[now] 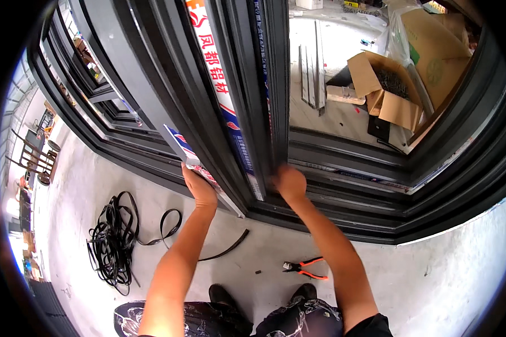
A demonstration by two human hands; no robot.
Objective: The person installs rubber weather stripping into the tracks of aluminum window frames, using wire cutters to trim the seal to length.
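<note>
A dark grey aluminium window frame (168, 84) stands upright before me, with printed protective film (211, 62) along its profiles. Low on the near upright, my left hand (201, 188) grips the edge of the window sash, its fingers partly hidden by the profile. My right hand (291, 184) is closed like a fist against the inner upright, near the bottom corner. It is slightly blurred, and what its fingers pinch is hidden. On the floor below lie orange-handled pliers (305, 268). A tangled heap of black rubber strip (112, 241) lies left of my left forearm.
Through the frame's opening show an open cardboard box (396, 104) of small dark parts, and metal profiles (315, 78) on the floor. A loose strip end (230, 247) curves between my forearms. A dark wooden chair (32, 157) stands far left. My shoes (224, 295) are close to the pliers.
</note>
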